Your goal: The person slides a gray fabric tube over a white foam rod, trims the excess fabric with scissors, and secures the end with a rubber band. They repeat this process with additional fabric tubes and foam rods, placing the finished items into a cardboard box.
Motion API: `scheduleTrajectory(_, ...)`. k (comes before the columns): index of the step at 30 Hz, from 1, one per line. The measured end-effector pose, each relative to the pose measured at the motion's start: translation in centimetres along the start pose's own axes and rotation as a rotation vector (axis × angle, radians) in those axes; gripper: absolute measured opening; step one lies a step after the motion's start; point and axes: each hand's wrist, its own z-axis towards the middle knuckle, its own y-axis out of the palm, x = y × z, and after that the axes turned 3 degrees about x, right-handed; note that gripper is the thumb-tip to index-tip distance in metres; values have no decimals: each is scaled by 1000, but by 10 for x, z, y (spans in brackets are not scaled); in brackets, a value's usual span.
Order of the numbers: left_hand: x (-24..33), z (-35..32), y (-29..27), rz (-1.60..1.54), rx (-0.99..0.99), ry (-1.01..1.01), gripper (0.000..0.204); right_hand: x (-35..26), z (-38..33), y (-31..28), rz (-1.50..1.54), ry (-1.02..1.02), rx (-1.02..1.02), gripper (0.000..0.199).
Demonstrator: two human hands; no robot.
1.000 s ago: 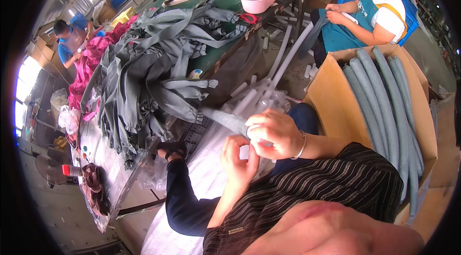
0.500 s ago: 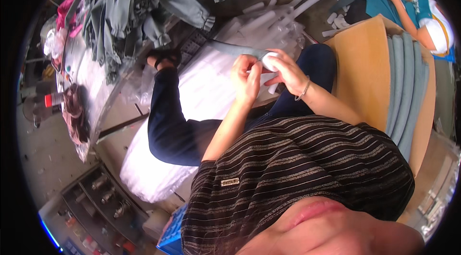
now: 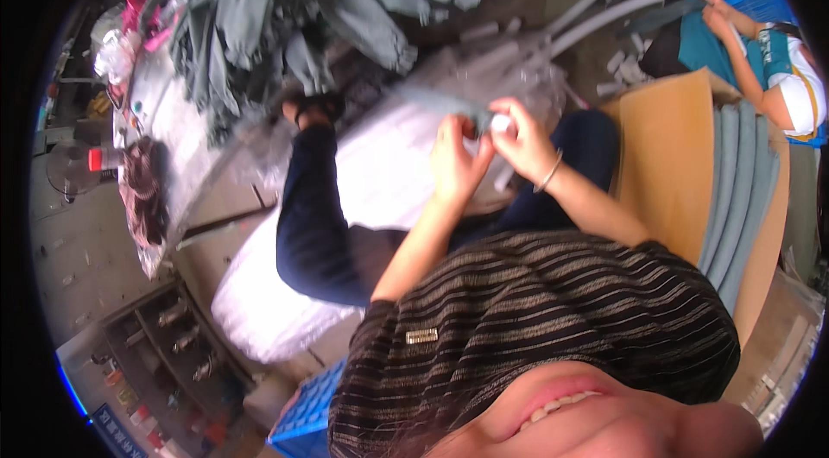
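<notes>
Head view: my left hand point(image 3: 453, 166) and right hand point(image 3: 518, 143) are meeting above my lap, fingers pinching together on a small white piece point(image 3: 499, 122) at the end of a grey sleeve point(image 3: 432, 101). A white sack point(image 3: 380, 173) is lying across my knees beneath them. An open brown cardboard box point(image 3: 665, 156) is standing at my right, holding grey tubes point(image 3: 738, 190). A blue crate point(image 3: 306, 410) is sitting low left.

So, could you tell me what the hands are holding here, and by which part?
Both hands, left hand and right hand, pinch the near end of a grey tube in a clear plastic sleeve; the exact finger grip is too blurred to tell.
</notes>
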Motion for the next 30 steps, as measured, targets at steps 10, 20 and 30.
scheduleTrajectory(10, 8, 8, -40, 237, 56, 218, 12, -22, 3, 23, -241, -193, -10, 38)
scheduleTrajectory(20, -17, -23, -91, 220, -81, -66, 7, -41, -12, 58, -418, -356, -302, 42)
scheduleTrajectory(30, -21, -65, -93, 189, -51, -220, 10, -28, -38, 66, -419, -282, -536, 47)
